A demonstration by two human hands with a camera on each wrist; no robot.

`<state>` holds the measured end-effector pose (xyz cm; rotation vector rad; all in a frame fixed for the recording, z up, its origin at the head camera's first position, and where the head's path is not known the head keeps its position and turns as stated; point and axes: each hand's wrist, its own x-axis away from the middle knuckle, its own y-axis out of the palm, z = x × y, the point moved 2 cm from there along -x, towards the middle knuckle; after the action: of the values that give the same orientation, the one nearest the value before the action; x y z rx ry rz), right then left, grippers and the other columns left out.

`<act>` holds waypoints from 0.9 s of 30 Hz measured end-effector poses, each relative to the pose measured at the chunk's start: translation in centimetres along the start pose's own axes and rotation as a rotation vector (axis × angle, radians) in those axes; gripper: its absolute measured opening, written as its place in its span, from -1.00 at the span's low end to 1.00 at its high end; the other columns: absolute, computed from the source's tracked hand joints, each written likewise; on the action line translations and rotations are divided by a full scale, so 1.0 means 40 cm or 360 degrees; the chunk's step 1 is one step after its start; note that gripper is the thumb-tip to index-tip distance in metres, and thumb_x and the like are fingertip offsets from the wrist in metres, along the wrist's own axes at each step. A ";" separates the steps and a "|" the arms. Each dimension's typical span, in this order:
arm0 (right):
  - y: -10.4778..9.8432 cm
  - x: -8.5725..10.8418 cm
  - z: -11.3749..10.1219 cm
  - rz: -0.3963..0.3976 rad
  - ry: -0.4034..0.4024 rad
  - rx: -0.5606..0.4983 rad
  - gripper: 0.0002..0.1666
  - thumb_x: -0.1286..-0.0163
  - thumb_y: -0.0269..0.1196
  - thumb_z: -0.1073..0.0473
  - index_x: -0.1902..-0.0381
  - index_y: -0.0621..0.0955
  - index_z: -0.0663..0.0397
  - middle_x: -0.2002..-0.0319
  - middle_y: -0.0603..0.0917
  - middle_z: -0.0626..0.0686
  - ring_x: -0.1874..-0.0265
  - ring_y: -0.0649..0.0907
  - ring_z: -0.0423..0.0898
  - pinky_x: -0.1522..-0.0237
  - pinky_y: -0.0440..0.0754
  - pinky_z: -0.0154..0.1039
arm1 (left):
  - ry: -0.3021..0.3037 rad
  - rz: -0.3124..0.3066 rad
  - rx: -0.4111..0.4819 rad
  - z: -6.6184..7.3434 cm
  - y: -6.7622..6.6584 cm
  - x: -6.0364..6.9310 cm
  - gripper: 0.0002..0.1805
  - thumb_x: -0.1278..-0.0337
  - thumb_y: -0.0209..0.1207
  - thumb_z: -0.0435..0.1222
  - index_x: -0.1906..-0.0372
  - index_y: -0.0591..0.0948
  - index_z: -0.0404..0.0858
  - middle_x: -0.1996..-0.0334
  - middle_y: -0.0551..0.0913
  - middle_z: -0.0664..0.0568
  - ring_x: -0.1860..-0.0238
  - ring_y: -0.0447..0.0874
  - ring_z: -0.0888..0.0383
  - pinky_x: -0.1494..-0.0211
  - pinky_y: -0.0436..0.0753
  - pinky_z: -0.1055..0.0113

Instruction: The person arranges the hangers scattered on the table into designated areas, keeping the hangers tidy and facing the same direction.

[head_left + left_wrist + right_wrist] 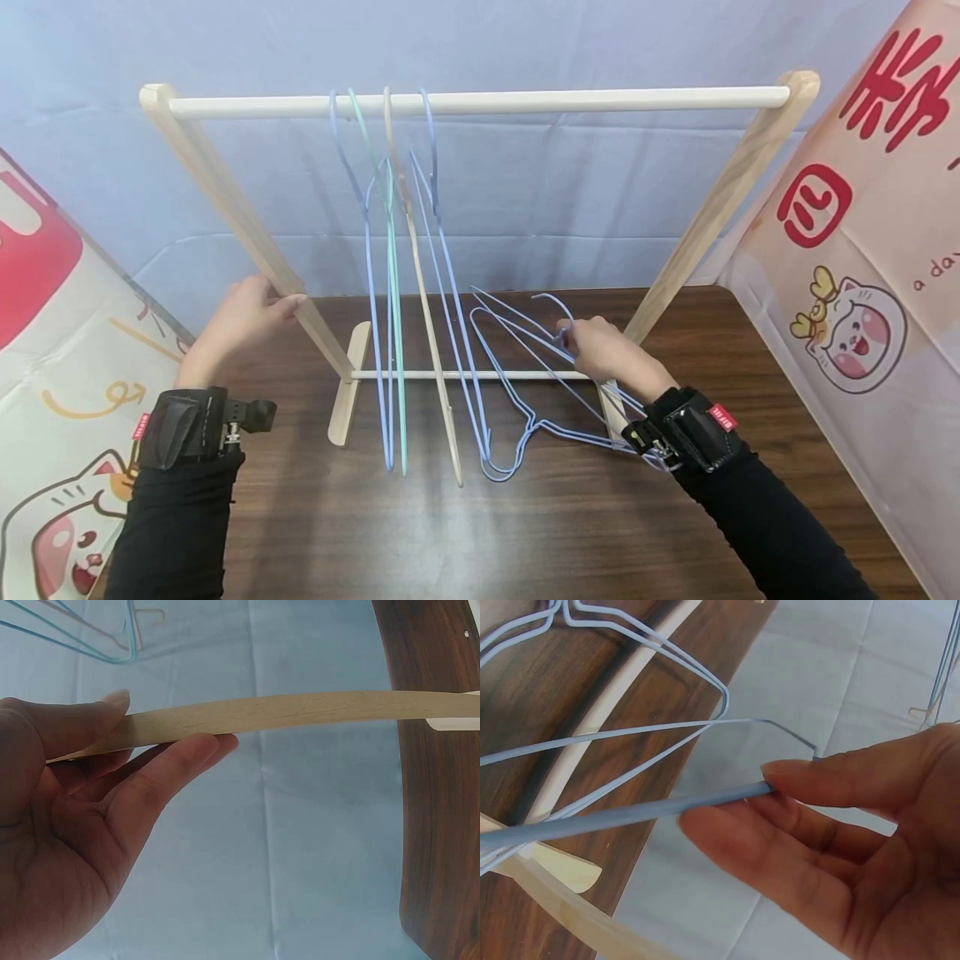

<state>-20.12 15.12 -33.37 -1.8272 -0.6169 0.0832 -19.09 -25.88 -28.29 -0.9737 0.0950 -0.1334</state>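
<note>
My left hand (247, 321) holds the left post (300, 711) of a wooden clothes rack, thumb on one face and fingers on the other. On the right, my right hand (603, 350) pinches a blue wire hanger (630, 823) between thumb and fingers, low beside the rack's right post (712, 200). Below it another blue hanger (532, 423) lies on the table; their wires overlap, so I cannot tell how many there are. From the rack's white top bar (600, 102) hang a blue hanger (370, 275), a green hanger (397, 333), a beige hanger (423, 292) and another blue hanger (453, 292).
The rack stands on a dark wood table (322, 533) on wooden feet (349, 383), joined by a thin white lower bar (555, 375). Behind it hangs a pale blue cloth (525, 42). Printed sheets with cartoons (855, 333) flank both sides.
</note>
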 end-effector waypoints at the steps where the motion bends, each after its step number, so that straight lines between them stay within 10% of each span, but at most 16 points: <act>1: -0.002 0.001 -0.001 0.0009 0.0007 -0.0008 -0.73 -0.05 -0.01 0.54 0.37 0.38 0.10 0.62 0.34 0.02 0.64 0.41 -0.05 0.67 0.32 -0.31 | -0.0001 -0.0004 0.0000 0.000 0.000 0.000 -0.56 -0.31 -0.04 -0.16 0.03 0.44 -0.52 0.42 0.59 -0.20 0.68 0.29 0.17 0.59 0.34 0.29; 27: -0.067 0.008 -0.062 0.0151 0.0169 -0.0232 -0.66 -0.03 -0.02 0.49 0.19 0.46 0.21 0.63 0.54 0.10 0.78 0.54 -0.06 0.68 0.49 -0.25 | -0.0020 -0.0023 0.0008 0.000 0.000 -0.005 -0.53 -0.31 -0.04 -0.15 0.01 0.43 -0.54 0.30 0.60 -0.31 0.58 0.38 0.13 0.50 0.38 0.25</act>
<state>-19.95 13.71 -30.00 -1.9882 -0.4718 0.0044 -19.27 -25.85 -28.29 -0.9701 0.0761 -0.1407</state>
